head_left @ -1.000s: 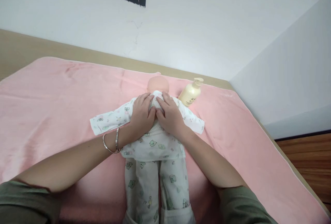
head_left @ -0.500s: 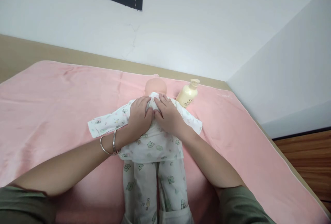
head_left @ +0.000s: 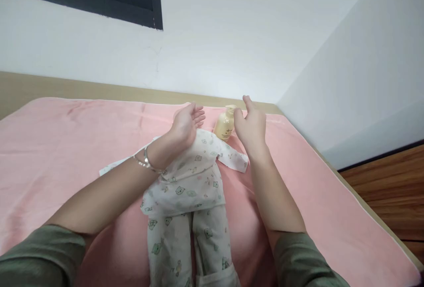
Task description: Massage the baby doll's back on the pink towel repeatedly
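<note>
A baby doll (head_left: 190,181) in white clothes printed with small green bears lies lengthwise on a pink towel (head_left: 66,145), head toward the wall. My left hand (head_left: 185,123), with two bracelets on the wrist, hovers over the doll's head with fingers apart and hides the head. My right hand (head_left: 251,126) is raised above the towel with fingers spread, just right of a cream pump bottle (head_left: 225,123). Neither hand holds anything.
The towel covers a tan table pushed against a white wall. A dark window frame (head_left: 99,0) is at the top left. The table's right edge runs diagonally, with wooden floor (head_left: 387,190) beyond it.
Both hands have lifted off the doll's chest and parted, the left up over the head, the right toward the bottle. The camera has tilted up and turned.
</note>
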The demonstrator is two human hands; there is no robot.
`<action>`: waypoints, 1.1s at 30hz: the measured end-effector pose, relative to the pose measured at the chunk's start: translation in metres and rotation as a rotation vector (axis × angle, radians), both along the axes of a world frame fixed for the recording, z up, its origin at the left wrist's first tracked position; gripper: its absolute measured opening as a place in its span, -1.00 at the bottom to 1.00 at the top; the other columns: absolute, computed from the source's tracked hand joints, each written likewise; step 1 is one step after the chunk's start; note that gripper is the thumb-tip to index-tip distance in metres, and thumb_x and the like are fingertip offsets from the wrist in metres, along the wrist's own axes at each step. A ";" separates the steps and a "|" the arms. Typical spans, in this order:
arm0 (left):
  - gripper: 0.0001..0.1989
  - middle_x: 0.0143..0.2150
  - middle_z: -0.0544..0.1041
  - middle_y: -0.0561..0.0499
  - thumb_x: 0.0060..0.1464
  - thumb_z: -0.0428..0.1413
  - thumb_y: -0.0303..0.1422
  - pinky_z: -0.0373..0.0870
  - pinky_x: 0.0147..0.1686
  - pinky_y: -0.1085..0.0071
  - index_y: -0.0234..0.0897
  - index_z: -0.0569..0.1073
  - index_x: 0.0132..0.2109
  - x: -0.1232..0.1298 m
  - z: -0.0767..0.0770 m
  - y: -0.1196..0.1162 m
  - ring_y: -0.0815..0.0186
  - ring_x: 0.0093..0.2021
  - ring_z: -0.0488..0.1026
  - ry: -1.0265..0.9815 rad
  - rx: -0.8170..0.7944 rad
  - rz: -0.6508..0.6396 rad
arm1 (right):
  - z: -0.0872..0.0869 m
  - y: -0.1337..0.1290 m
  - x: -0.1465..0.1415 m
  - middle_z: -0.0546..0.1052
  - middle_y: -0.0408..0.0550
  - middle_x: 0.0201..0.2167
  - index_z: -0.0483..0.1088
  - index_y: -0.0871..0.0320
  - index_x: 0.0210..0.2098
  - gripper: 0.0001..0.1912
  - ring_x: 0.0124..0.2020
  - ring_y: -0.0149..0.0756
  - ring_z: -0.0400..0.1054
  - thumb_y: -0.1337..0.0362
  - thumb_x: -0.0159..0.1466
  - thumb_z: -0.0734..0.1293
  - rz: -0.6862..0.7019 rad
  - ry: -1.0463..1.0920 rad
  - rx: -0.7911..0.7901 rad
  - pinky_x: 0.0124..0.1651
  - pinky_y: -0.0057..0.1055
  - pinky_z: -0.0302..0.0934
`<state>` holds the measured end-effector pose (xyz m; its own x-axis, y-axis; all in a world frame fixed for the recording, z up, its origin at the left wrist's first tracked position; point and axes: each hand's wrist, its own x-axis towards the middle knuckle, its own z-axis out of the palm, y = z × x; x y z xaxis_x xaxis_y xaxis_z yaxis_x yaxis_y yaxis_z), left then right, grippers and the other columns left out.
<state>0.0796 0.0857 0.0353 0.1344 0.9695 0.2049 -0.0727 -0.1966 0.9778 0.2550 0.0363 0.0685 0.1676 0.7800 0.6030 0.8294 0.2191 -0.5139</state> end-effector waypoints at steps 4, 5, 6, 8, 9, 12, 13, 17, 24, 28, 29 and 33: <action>-0.26 0.21 0.42 -0.44 0.28 -0.37 -0.04 0.44 0.18 0.11 -0.49 0.23 0.34 0.024 0.038 0.022 0.03 0.29 0.39 -0.213 -0.353 -0.226 | -0.011 0.019 0.004 0.19 0.16 0.42 0.17 0.35 0.36 -0.36 0.45 -0.08 0.05 0.40 0.30 0.05 0.098 -0.137 -0.025 0.45 0.03 0.05; -0.25 0.23 0.41 -0.45 0.28 -0.38 -0.05 0.45 0.18 0.10 -0.52 0.18 0.36 0.029 0.045 0.022 0.02 0.31 0.37 -0.259 -0.400 -0.235 | -0.015 0.022 0.002 0.18 0.16 0.42 0.17 0.37 0.36 -0.35 0.46 -0.09 0.02 0.43 0.29 0.04 0.125 -0.195 -0.043 0.47 0.01 0.02; -0.24 0.23 0.40 -0.46 0.28 -0.38 -0.06 0.45 0.17 0.09 -0.54 0.14 0.38 0.033 0.051 0.021 0.01 0.31 0.38 -0.309 -0.445 -0.241 | -0.018 0.025 0.000 0.17 0.19 0.42 0.16 0.40 0.36 -0.35 0.47 -0.09 0.00 0.45 0.29 0.04 0.141 -0.248 -0.061 0.47 0.00 0.00; -0.23 0.21 0.41 -0.46 0.29 -0.37 -0.06 0.48 0.14 0.07 -0.56 0.08 0.41 0.038 0.057 0.018 0.01 0.27 0.41 -0.398 -0.512 -0.266 | -0.023 0.030 -0.004 0.19 0.25 0.41 0.16 0.45 0.35 -0.35 0.47 -0.05 -0.02 0.48 0.27 0.05 0.142 -0.325 -0.082 0.48 0.03 -0.04; -0.22 0.21 0.41 -0.46 0.28 -0.37 -0.05 0.49 0.12 0.07 -0.56 0.04 0.42 0.040 0.058 0.017 0.01 0.26 0.43 -0.422 -0.529 -0.281 | -0.025 0.031 -0.006 0.23 0.27 0.38 0.19 0.45 0.33 -0.35 0.46 -0.01 0.00 0.49 0.26 0.07 0.136 -0.351 -0.080 0.47 0.05 -0.04; -0.17 0.22 0.39 -0.48 0.26 -0.42 -0.03 0.52 0.08 0.07 -0.59 -0.03 0.44 0.042 0.056 0.017 -0.02 0.25 0.43 -0.412 -0.509 -0.327 | -0.025 0.033 -0.006 0.41 0.25 0.23 0.34 0.37 0.21 -0.44 0.32 0.03 0.20 0.49 0.23 0.11 0.126 -0.384 -0.052 0.37 0.03 0.12; -0.16 0.22 0.39 -0.49 0.26 -0.44 -0.02 0.53 0.07 0.06 -0.60 -0.04 0.45 0.041 0.055 0.018 -0.03 0.26 0.42 -0.401 -0.490 -0.337 | -0.024 0.032 -0.006 0.45 0.23 0.17 0.37 0.34 0.16 -0.47 0.26 0.03 0.26 0.49 0.23 0.11 0.119 -0.380 -0.045 0.32 0.00 0.19; -0.15 0.26 0.34 -0.52 0.25 -0.43 -0.03 0.50 0.12 0.11 -0.65 -0.06 0.44 0.029 0.052 0.015 -0.01 0.31 0.36 -0.405 -0.470 -0.316 | -0.021 0.030 -0.005 0.48 0.22 0.11 0.36 0.33 0.14 -0.48 0.15 0.07 0.31 0.50 0.20 0.15 0.059 -0.346 -0.059 0.23 -0.01 0.26; -0.32 0.39 0.26 -0.38 0.35 -0.32 -0.15 0.45 0.20 0.23 -0.43 -0.03 0.48 -0.033 0.070 -0.037 0.11 0.39 0.27 -0.570 -0.592 -0.274 | -0.018 0.033 -0.025 0.51 0.30 0.08 0.40 0.41 0.09 -0.53 0.19 0.13 0.31 0.49 0.22 0.17 -0.095 -0.409 -0.107 0.33 0.05 0.11; -0.35 0.42 0.25 -0.31 0.35 -0.17 -0.22 0.39 0.25 0.29 -0.33 -0.03 0.49 -0.067 0.082 -0.068 0.14 0.43 0.21 -0.839 -0.706 -0.223 | -0.020 0.029 -0.039 0.43 0.37 0.19 0.36 0.52 0.13 -0.52 0.31 0.07 0.23 0.47 0.26 0.14 -0.136 -0.528 -0.092 0.42 -0.04 0.00; -0.35 0.41 0.26 -0.29 0.34 -0.15 -0.23 0.39 0.26 0.28 -0.29 -0.02 0.49 -0.072 0.083 -0.073 0.14 0.43 0.21 -0.878 -0.718 -0.225 | -0.021 0.028 -0.042 0.39 0.39 0.24 0.32 0.55 0.17 -0.49 0.35 0.08 0.18 0.46 0.27 0.14 -0.148 -0.544 -0.101 0.44 -0.03 -0.03; -0.37 0.43 0.26 -0.23 0.35 -0.14 -0.25 0.34 0.30 0.23 -0.19 -0.02 0.49 -0.086 0.082 -0.087 0.15 0.41 0.23 -0.897 -0.726 -0.267 | -0.025 0.020 -0.047 0.17 0.51 0.37 0.09 0.68 0.32 -0.35 0.44 0.22 -0.01 0.40 0.30 0.15 -0.178 -0.597 -0.177 0.46 0.11 -0.11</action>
<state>-0.0060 -0.0014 0.1169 0.4387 0.8608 -0.2578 -0.7443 0.5089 0.4326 0.2085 0.0566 0.0440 -0.0212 0.8675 0.4970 0.9995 0.0064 0.0314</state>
